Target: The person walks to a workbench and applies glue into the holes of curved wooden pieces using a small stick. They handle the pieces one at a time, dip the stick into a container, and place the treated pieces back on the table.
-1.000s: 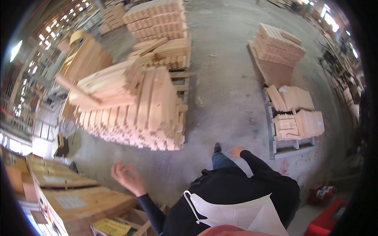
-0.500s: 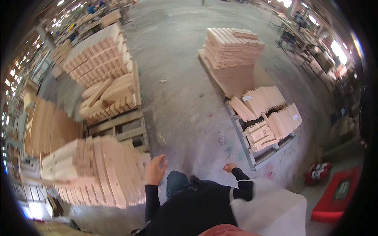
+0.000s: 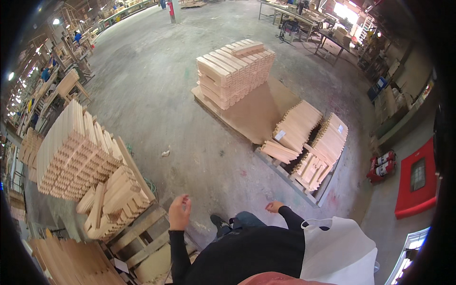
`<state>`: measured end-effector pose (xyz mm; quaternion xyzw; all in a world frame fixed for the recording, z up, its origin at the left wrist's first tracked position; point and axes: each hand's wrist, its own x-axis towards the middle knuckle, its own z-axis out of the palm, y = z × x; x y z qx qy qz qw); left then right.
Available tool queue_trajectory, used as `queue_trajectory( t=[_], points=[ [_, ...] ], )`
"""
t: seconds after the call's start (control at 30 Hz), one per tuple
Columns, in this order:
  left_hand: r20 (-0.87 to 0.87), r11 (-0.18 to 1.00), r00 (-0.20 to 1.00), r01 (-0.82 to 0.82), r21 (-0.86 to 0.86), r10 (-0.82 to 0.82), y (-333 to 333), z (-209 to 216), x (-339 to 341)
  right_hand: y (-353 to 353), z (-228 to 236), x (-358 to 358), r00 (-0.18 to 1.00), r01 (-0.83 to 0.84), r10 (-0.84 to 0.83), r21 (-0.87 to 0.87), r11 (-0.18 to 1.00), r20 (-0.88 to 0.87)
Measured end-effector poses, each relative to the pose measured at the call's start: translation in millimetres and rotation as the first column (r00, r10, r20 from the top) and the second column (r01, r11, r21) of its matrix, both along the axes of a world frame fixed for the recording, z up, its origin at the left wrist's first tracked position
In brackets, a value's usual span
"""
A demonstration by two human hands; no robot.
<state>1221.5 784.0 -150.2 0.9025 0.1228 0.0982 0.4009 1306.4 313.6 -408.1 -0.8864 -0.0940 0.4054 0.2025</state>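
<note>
My left hand (image 3: 179, 213) hangs in the air with bent fingers and the thumb apart, holding nothing. Its nearest neighbours are the wooden pallet (image 3: 151, 248) and a heap of loose wooden slats (image 3: 122, 197) at the left. On the other side, my right hand (image 3: 273, 206) hangs loosely curled and empty above the floor, its fingers partly apart. Ahead of it, bundles of notched wooden slats (image 3: 298, 124) lie on a low pallet (image 3: 309, 196). Beyond them, a neat stack of slats (image 3: 235, 76) stands on a brown sheet (image 3: 266, 107).
A tall slat stack (image 3: 78, 154) stands at left, with more wooden boards (image 3: 76, 263) at lower left. Red fire extinguishers (image 3: 383, 165) and a red cabinet (image 3: 417, 178) line the right side. Worktables (image 3: 332, 45) stand far right, and a post (image 3: 174, 12) rises far ahead.
The view has swung to the left-hand stacks' right, and those stacks have slid left and down in it. The slat stack on the sheet appears farther left. Both hands stay empty.
</note>
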Motion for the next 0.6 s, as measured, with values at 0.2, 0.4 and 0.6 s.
queue_trajectory(
  t=[0.2, 0.4, 0.6],
  points=[
    [0.100, 0.974, 0.969, 0.218, 0.067, -0.224, 84, 48, 183, 98, 17, 112, 0.931, 0.360, -0.364, 0.218, 0.907, -0.020],
    [0.250, 0.706, 0.783, 0.622, -0.338, -0.570, 97, 119, 370, 146, -36, 189, 0.919, 0.074, -0.135, -0.174, 0.982, -0.371],
    [0.547, -0.189, 0.289, 0.730, -0.657, -0.786, 84, 241, 529, 251, 4, 376, 0.892, 0.276, -0.340, -0.237, 0.931, -0.298]
  ],
)
